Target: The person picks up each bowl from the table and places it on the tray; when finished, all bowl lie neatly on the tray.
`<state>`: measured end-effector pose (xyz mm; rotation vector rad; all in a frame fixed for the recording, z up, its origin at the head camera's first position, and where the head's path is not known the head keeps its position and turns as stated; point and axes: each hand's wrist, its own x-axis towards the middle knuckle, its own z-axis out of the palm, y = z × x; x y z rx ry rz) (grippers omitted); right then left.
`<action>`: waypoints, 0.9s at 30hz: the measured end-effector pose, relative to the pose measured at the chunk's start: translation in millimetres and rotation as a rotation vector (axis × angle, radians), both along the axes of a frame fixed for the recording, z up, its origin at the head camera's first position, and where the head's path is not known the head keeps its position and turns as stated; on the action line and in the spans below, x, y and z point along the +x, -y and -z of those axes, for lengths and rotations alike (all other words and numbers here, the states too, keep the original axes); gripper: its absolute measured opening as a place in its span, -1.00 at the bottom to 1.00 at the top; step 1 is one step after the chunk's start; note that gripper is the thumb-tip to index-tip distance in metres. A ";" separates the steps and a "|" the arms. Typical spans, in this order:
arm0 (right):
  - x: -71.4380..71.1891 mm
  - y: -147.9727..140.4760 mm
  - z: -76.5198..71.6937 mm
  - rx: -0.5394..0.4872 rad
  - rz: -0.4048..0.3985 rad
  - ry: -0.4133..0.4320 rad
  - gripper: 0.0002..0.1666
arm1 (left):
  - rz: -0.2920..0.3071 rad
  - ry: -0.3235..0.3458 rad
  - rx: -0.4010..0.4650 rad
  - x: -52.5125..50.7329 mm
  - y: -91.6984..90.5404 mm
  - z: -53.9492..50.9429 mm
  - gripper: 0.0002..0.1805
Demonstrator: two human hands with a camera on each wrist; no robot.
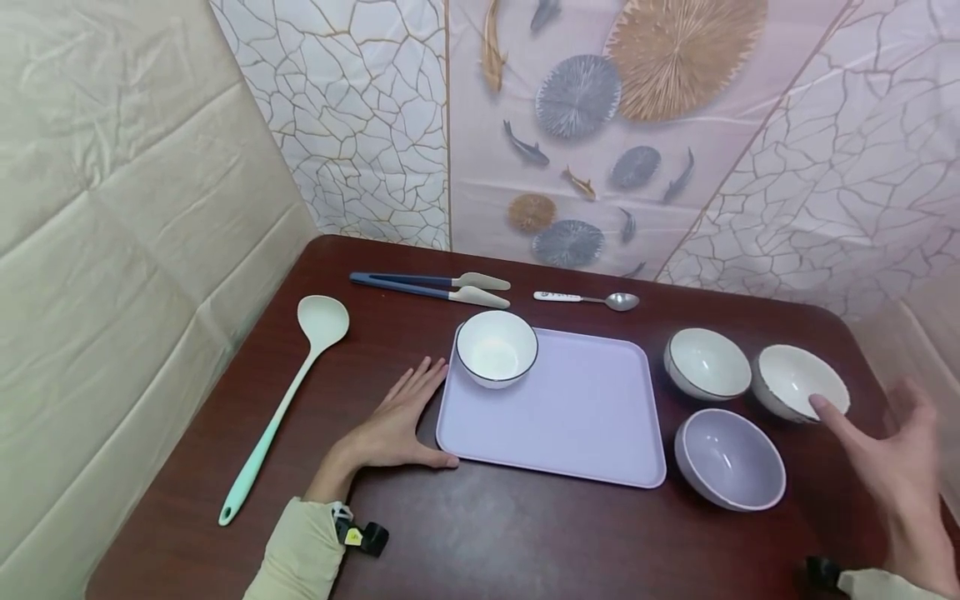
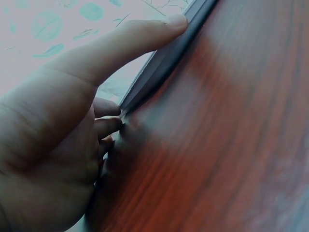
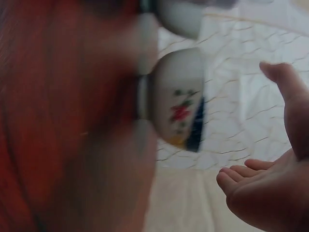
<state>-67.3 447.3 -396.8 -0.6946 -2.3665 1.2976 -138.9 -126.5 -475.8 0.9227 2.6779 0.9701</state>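
The spread left hand (image 1: 397,423) likely steadies the tray (image 1: 573,417) mid-frame; the empty right hand (image 1: 894,454) hovers by the far-right bowl (image 1: 795,379).

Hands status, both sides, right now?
Left grip: open, spread at the left edge of the lavender tray.
Right grip: open, holding nothing, near the floral-patterned bowl.
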 end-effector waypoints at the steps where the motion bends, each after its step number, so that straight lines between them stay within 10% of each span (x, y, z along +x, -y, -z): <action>1: -1.4 -3.9 5.1 0.015 -0.012 0.022 0.18 | 0.000 0.003 -0.001 0.1 0.0 0.4 0.41; 27: -35.6 -14.1 37.4 0.145 -0.054 0.165 0.34 | -0.004 0.017 -0.005 -0.4 0.5 0.9 0.39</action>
